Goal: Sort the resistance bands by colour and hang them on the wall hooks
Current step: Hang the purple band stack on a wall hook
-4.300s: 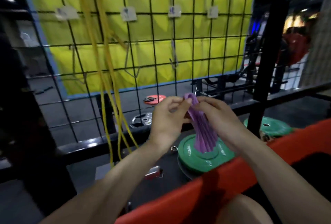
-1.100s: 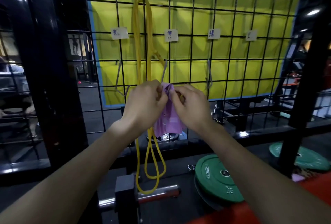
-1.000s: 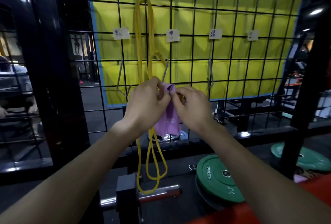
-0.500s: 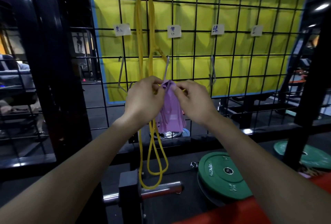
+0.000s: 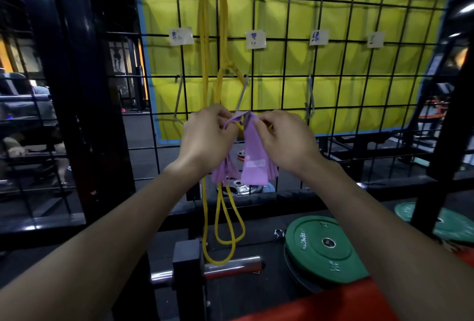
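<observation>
Both hands pinch the top of the purple bands (image 5: pixel 252 159), left hand (image 5: pixel 205 138) and right hand (image 5: pixel 284 138) spreading the loop. The hook (image 5: pixel 242 96) tip sits right at that opening, between the thumbs; its shaft slants up to the wire grid (image 5: pixel 331 77). The bands hang straight down, so the loop probably needs lifting over the tip.

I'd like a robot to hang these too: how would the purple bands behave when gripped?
Probably floppy: the purple bands droop in loose folds below both hands. Likely light, since the left hand and right hand hold the bundle by pinching its top edge. The layers may splay or slip apart; they already fan out at the bottom.
</observation>
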